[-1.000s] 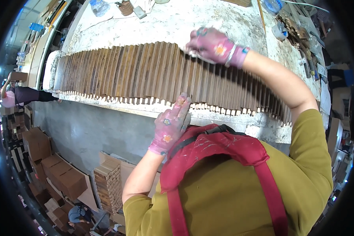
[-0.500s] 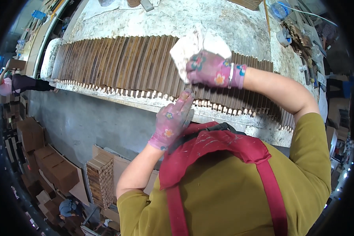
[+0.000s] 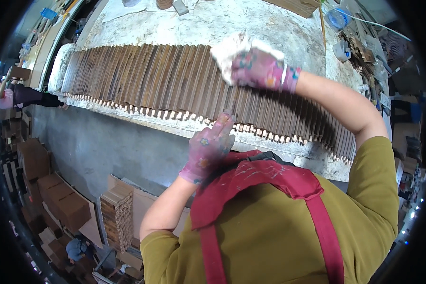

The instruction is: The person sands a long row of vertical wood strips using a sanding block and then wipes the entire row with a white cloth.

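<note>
Slats [image 3: 175, 78] of dark wood lie in a long row across the workbench [image 3: 213, 23]. Right hand [image 3: 262, 71], gloved, presses a bunched white cloth [image 3: 229, 49] onto them; left hand [image 3: 208, 146], fingers straight and holding nothing, touches the slat ends at the bench's near edge.

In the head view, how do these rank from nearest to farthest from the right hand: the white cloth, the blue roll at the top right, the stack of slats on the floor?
1. White cloth: held in the right hand, on the row of slats.
2. Blue roll: up and right, on the bench.
3. Floor stack: far down and left, below the bench.
</note>
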A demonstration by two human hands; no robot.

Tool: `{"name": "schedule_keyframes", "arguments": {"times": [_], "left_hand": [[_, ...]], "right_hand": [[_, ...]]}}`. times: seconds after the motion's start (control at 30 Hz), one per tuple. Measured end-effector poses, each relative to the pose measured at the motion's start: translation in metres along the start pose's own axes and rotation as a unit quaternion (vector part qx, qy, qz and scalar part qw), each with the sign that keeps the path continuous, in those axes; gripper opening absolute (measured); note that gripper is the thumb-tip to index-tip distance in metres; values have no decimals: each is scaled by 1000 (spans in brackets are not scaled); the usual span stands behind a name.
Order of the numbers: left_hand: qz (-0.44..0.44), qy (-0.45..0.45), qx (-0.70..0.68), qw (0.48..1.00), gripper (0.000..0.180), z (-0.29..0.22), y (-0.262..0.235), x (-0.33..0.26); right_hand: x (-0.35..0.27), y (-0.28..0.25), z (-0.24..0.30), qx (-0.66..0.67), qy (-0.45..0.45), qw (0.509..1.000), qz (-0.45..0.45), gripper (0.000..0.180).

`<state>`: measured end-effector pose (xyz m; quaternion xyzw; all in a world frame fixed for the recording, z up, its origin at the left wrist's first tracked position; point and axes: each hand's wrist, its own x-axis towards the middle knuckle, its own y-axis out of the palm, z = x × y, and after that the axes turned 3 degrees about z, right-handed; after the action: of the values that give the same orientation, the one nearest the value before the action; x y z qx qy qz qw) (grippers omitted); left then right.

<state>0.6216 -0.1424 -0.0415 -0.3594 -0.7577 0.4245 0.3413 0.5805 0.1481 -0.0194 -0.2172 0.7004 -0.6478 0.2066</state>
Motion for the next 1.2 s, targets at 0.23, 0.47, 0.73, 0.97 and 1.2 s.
{"name": "schedule_keyframes", "arguments": {"times": [0.23,0.47,0.73,0.97,1.2], "left_hand": [[12,14,-19,1000,35,-3,-4,8],[9,13,-18,1000,35,-2,-5,6],[12,37,24,999,38,3,-1,2],[35,57,30,997,45,2,-14,4],[57,34,-25,998,45,4,-14,15]], "right_hand": [[-17,-46,-82,-37,278,959,43,18],[-13,-7,36,45,220,973,55,9],[-26,-22,65,83,-22,996,9,10],[-25,-49,-1,155,202,958,-129,17],[8,-8,26,7,40,999,-35,19]]}}
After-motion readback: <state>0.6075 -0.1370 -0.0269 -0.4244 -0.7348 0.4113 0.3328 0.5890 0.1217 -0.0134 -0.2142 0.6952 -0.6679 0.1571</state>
